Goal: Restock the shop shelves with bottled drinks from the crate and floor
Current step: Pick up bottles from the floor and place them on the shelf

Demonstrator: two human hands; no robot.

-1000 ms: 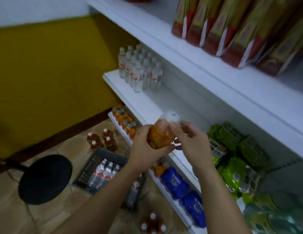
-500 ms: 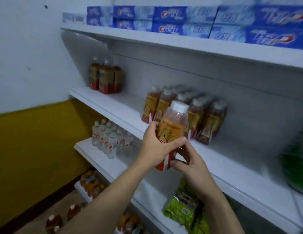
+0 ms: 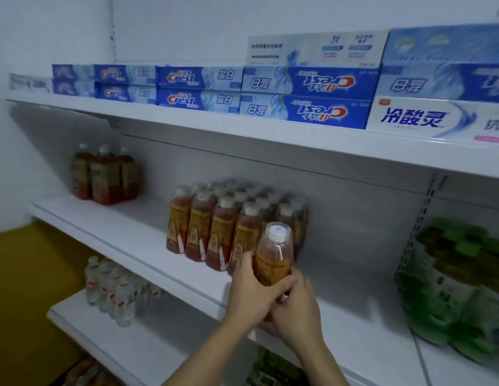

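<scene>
Both my hands hold one orange tea bottle (image 3: 274, 254) with a white cap, upright, at the front of the middle white shelf (image 3: 148, 246). My left hand (image 3: 249, 293) wraps its left side and my right hand (image 3: 295, 307) grips its lower right. The bottle's base is hidden behind my fingers. It stands just to the right of a block of several matching orange bottles (image 3: 215, 229) on that shelf. The crate and the floor are out of view.
Three darker tea bottles (image 3: 103, 175) stand at the shelf's left end. Green packs (image 3: 454, 288) fill the right. Toothpaste boxes (image 3: 304, 97) line the top shelf. Clear water bottles (image 3: 114, 291) sit on the lower shelf (image 3: 84, 324). Bare shelf lies between the bottle groups.
My view rose from the floor and crate to the upper shelves. Both hands carried the orange bottle up and right to the end of the orange bottle block.
</scene>
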